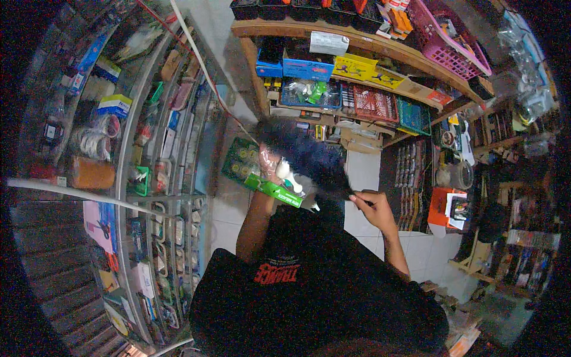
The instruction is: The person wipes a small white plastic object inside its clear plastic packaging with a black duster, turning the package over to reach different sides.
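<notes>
My left hand point(269, 163) holds a clear plastic packet with a green header card point(273, 191) that bears writing; white plastic parts point(289, 176) show inside it. A green tray-like package point(241, 161) with several round things lies just left of that hand; whether the hand touches it I cannot tell. On the right, my right hand point(374, 207) pinches the thin end of a dark, fluffy duster point(308, 156). The duster is blurred and spreads from the right hand to beside the packet and the left hand, covering part of the left fingers.
Glass display shelves point(120, 178) with small boxed goods stand on the left. Ahead is a wooden rack point(357, 40) holding blue and yellow boxes, plastic baskets point(377, 102) and a pink basket point(459, 58). An orange box point(439, 207) stands to the right. A white cable point(196, 53) crosses above.
</notes>
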The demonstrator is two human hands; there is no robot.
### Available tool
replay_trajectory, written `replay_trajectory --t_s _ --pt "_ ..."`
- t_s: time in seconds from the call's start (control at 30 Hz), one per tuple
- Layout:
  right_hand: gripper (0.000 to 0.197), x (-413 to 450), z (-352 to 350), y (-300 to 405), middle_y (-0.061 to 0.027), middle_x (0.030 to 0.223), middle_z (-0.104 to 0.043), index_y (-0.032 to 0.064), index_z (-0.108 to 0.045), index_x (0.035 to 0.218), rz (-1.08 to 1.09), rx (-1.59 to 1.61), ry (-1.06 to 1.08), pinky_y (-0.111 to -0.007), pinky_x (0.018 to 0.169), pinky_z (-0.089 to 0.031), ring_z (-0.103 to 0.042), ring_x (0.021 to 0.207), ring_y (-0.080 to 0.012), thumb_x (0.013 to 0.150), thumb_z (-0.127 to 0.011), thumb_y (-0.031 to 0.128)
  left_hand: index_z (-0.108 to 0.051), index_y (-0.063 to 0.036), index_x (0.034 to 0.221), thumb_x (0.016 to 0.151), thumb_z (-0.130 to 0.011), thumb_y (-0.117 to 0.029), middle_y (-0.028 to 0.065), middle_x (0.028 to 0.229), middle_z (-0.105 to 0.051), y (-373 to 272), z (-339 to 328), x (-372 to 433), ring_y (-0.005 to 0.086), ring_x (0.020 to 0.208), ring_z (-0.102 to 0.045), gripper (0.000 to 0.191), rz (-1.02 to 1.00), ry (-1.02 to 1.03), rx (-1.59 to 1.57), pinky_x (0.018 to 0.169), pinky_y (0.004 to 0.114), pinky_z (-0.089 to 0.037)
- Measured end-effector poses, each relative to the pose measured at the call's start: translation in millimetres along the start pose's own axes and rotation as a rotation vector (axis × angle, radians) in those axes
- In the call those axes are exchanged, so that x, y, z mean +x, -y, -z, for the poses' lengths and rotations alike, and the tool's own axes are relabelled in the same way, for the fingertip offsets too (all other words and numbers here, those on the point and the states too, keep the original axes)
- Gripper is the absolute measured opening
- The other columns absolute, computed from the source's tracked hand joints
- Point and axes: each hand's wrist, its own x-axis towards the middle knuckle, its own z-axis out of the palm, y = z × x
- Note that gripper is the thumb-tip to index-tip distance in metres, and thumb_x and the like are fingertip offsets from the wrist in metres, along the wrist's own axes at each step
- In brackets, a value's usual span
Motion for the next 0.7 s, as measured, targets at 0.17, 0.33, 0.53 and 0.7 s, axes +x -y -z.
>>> replay_trajectory --t_s 0.17,0.33,0.53,0.7 --pt "0.020 -0.7 4.7 0.0 -0.0136 0.070 -0.063 0.0010 -0.066 0.094 0.011 -0.066 0.140 -0.030 0.058 -0.044 -0.056 0.059 -0.0158 0.084 -0.062 0.018 -0.031 -0.0065 0.137 0.078 -0.041 -0.068 0.0200 0.136 -0.035 -4.6 -0.4 -3.9 0.0376 0.122 -0.037 0.086 0.010 0.004 0.003 0.101 0.051 -0.030" --pt "0.019 1.2 8.8 0.3 -0.0110 0.066 -0.060 0.0012 -0.066 0.092 -0.020 -0.059 0.094 -0.028 0.055 -0.043 -0.052 0.056 -0.0135 0.084 -0.063 0.018 -0.030 -0.0065 0.137 0.078 -0.040 -0.069 0.0201 0.136 -0.035 -12.8 2.2 -11.7 0.0377 0.123 -0.037 0.086 -0.002 -0.001 -0.013 0.101 0.051 -0.030" --pt "0.021 7.9 3.2 7.6 -0.0112 0.069 -0.062 0.0005 -0.066 0.087 -0.097 -0.041 0.019 -0.029 0.056 -0.044 -0.052 0.058 -0.0122 0.084 -0.063 0.021 -0.030 -0.0065 0.138 0.079 -0.039 -0.069 0.0203 0.136 -0.035 -17.8 6.0 -18.0 0.0379 0.123 -0.037 0.087 -0.010 -0.004 -0.023 0.101 0.051 -0.030" --pt "0.022 9.4 6.2 12.5 -0.0079 0.067 -0.060 -0.0004 -0.066 0.087 -0.079 -0.027 0.140 -0.028 0.056 -0.043 -0.050 0.059 -0.0120 0.086 -0.062 0.021 -0.029 -0.0064 0.138 0.079 -0.039 -0.069 0.0205 0.136 -0.035 -21.1 8.1 -19.9 0.0381 0.123 -0.037 0.087 -0.005 0.003 -0.031 0.101 0.052 -0.030"
